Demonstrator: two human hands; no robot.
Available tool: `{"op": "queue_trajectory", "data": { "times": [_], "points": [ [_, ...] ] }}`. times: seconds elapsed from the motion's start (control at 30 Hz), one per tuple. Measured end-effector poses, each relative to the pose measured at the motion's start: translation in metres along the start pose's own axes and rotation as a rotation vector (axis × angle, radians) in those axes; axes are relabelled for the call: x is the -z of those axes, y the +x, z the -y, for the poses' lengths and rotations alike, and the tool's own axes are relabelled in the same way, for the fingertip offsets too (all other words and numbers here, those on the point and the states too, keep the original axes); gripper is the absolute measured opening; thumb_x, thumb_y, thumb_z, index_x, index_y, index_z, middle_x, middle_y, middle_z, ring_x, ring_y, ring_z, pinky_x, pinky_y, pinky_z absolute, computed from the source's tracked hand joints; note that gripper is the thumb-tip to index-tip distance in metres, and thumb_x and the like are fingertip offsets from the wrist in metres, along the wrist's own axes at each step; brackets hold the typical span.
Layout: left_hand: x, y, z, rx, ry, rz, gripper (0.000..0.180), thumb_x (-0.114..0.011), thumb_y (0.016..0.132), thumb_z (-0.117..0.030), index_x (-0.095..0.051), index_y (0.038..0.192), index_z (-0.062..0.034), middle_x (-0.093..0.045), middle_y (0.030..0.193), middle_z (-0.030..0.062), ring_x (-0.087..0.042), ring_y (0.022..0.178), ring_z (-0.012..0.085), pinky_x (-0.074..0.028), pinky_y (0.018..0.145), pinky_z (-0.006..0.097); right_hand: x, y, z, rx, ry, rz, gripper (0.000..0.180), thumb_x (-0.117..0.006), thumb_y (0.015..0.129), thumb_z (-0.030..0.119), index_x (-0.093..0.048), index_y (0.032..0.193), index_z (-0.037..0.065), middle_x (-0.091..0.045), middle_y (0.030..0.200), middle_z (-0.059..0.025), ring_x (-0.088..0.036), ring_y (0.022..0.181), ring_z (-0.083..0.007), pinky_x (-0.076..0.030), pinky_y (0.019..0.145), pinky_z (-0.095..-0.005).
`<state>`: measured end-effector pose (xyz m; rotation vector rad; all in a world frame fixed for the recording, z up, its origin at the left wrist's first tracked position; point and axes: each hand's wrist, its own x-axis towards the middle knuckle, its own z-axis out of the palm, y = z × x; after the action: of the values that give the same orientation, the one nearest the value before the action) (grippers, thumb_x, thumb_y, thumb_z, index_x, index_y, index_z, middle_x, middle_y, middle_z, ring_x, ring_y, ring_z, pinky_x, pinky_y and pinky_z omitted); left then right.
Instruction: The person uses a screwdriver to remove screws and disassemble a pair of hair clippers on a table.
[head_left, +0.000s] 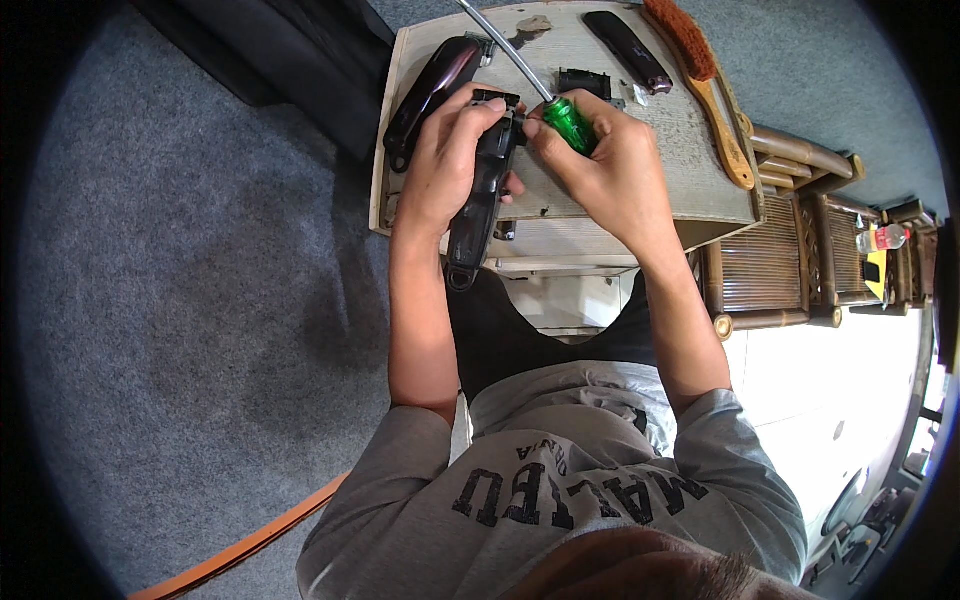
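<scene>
My left hand (447,165) is wrapped round a black hair clipper (480,205), its thumb pressed near the blade end. The clipper's blade end points away from me and its rounded tail toward me. In my right hand (615,165) is a screwdriver (570,125) with a clear green handle. Its metal shaft slants up and left, so the tip points away from the clipper. My right thumb and forefinger come close to the clipper's side; whether they pinch a small part there I cannot make out.
On the worn wooden table (560,205) lie a dark glossy clipper (440,90), a slim dark trimmer (628,50), a black clipper part (584,82) and a wooden-handled brush (705,80). Bamboo chairs (765,255) stand at right, with a bottle (882,239) on one.
</scene>
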<state>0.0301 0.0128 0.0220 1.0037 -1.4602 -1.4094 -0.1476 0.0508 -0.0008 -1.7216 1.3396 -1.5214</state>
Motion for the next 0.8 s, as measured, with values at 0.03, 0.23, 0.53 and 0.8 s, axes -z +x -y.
{"op": "queue_trajectory", "data": {
  "times": [0.03,0.23,0.53,0.8],
  "points": [
    [0.0,0.0,0.0,0.006,-0.003,0.001,0.03,-0.057,0.105,-0.03,-0.066,0.112,-0.0028,-0.071,0.084,0.0076,-0.067,0.053,0.0167,-0.053,0.046,0.029,0.0,0.0,0.0,-0.002,0.009,0.008,0.019,-0.076,0.092,0.016,-0.074,0.098,-0.003,-0.073,0.075,-0.0187,-0.073,0.065,-0.0269,-0.055,0.064,-0.0374],
    [-0.001,0.0,-0.002,0.027,0.028,0.005,0.03,-0.058,0.104,-0.031,-0.066,0.112,-0.003,-0.072,0.085,0.0079,-0.067,0.053,0.0169,-0.053,0.046,0.029,-0.001,-0.001,-0.008,0.045,0.033,-0.012,0.02,-0.075,0.088,0.015,-0.072,0.097,-0.003,-0.069,0.071,-0.0196,-0.072,0.062,-0.0276,-0.054,0.063,-0.0384],
    [-0.003,-0.002,-0.003,0.051,0.067,0.008,0.034,-0.053,0.103,-0.032,-0.067,0.12,-0.0051,-0.069,0.083,0.0061,-0.067,0.056,0.0151,-0.051,0.049,0.027,-0.005,-0.004,-0.006,0.096,-0.073,-0.057,0.02,-0.076,0.086,0.012,-0.067,0.095,-0.003,-0.066,0.067,-0.0213,-0.073,0.063,-0.0373,-0.055,0.059,-0.0414],
    [-0.002,-0.003,-0.001,0.045,-0.005,0.004,0.031,-0.06,0.103,-0.031,-0.067,0.113,-0.0027,-0.071,0.085,0.0072,-0.067,0.055,0.0164,-0.053,0.048,0.027,-0.01,-0.01,-0.004,0.201,-0.209,-0.114,0.024,-0.079,0.086,0.012,-0.064,0.1,-0.001,-0.069,0.073,-0.0194,-0.074,0.069,-0.0384,-0.057,0.062,-0.0439]
  ]
}}
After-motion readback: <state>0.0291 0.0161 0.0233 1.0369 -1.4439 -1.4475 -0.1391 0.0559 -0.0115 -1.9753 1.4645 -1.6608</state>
